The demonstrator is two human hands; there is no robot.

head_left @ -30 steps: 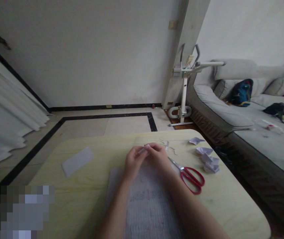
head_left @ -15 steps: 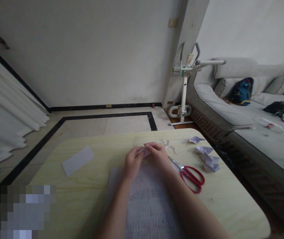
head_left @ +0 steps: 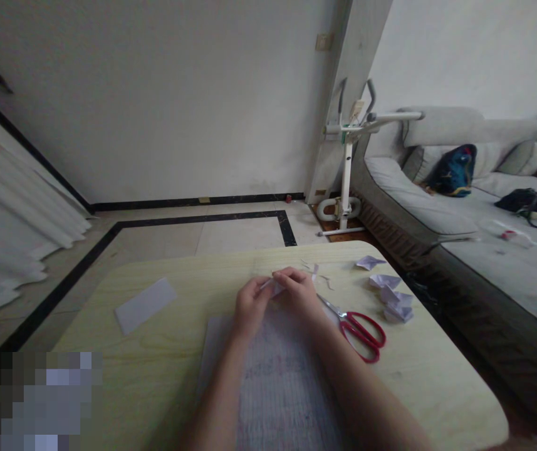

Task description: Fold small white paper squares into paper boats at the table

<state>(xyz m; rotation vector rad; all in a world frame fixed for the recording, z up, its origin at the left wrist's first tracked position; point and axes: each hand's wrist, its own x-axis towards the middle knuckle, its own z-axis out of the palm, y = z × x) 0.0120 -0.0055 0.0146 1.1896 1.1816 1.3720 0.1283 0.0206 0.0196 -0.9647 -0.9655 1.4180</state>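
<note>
Between my two hands is a small piece of white paper (head_left: pixel 276 289), mostly covered by the fingers. My left hand (head_left: pixel 252 304) pinches its left side, and my right hand (head_left: pixel 299 293) grips it from the right, fingertips close together. Under my forearms lies a large sheet with lined writing (head_left: pixel 282 382). Red-handled scissors (head_left: pixel 363 335) rest just right of my right forearm, blades pointing toward my hand. Thin paper scraps (head_left: pixel 315 271) lie just beyond my right hand.
On the wooden table (head_left: pixel 174 382), a white paper rectangle (head_left: pixel 146 305) lies at left. Several folded paper pieces (head_left: pixel 390 294) sit along the right edge. Beyond are a grey sofa (head_left: pixel 498 250) with bags, a white exercise stand (head_left: pixel 347 175) and a curtain (head_left: pixel 9 219). Part of a person shows far right.
Both hands keep hold of the small paper in nearly the same pose. The whole view has shifted very slightly; nothing on the table has visibly moved.
</note>
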